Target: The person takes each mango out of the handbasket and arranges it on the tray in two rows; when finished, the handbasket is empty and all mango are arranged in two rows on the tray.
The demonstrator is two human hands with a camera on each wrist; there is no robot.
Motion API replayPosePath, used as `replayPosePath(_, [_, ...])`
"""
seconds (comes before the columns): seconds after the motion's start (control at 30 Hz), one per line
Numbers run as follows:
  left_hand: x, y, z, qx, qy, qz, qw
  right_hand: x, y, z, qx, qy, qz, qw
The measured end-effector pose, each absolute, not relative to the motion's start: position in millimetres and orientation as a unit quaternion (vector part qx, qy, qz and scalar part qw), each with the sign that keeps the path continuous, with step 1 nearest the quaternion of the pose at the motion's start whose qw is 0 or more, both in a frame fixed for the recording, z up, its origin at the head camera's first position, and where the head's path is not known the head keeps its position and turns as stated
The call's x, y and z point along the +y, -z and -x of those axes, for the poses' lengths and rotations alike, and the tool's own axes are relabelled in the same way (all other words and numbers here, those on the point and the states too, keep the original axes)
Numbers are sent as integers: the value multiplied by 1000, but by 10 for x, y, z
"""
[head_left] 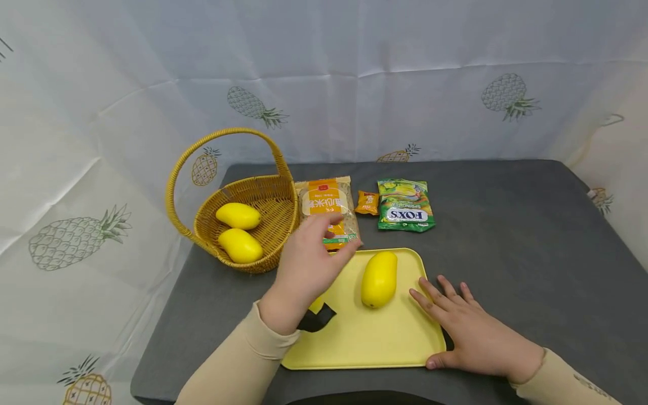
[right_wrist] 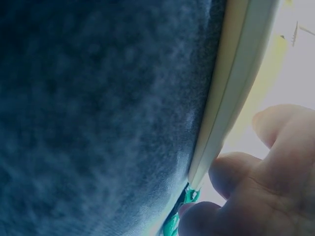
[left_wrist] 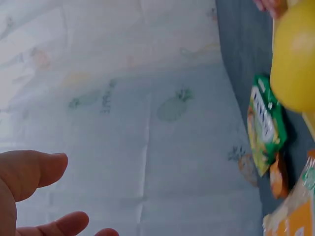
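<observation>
My left hand (head_left: 311, 253) hovers over the left part of the yellow tray (head_left: 354, 351), thumb apart from the bent fingers and nothing between them. On the tray lies a yellow mango (head_left: 379, 279), to the right of that hand. My right hand (head_left: 471, 329) rests at the tray's right edge with fingers spread; the right wrist view shows its fingers (right_wrist: 234, 172) against the rim. Two more mangoes (head_left: 239, 216) lie inside a wicker basket (head_left: 275, 225) at the left. Below my left wrist, a black piece (head_left: 316, 319) and a bit of yellow show, mostly hidden.
Behind the tray lie a grain packet (head_left: 326, 197), partly covered by my left hand, a small orange packet (head_left: 367, 202) and a green FOX'S candy bag (head_left: 405, 205). The basket's tall handle (head_left: 228, 132) arches upward. A pineapple-print curtain (head_left: 430, 112) hangs behind the grey table (head_left: 516, 242).
</observation>
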State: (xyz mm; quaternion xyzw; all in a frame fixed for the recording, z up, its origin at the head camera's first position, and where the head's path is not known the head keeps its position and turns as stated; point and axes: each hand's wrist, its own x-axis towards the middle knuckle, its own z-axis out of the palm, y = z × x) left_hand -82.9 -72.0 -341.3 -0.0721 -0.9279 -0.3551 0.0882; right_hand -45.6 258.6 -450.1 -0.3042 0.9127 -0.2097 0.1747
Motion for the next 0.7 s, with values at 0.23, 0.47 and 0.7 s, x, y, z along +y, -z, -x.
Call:
replayPosePath(0.23, [-1178, 3155, 1131, -934, 336, -12, 119, 2610, 4512, 443, 914, 210, 308, 158])
replayPosePath(0.47, [-1571, 3153, 1376, -926, 341, -57, 149, 2614, 4524, 447, 912, 215, 309, 163])
replayPosePath(0.7, [-1887, 3281, 1604, -922, 343, -103, 147, 2603, 4535, 453, 911, 218, 310, 162])
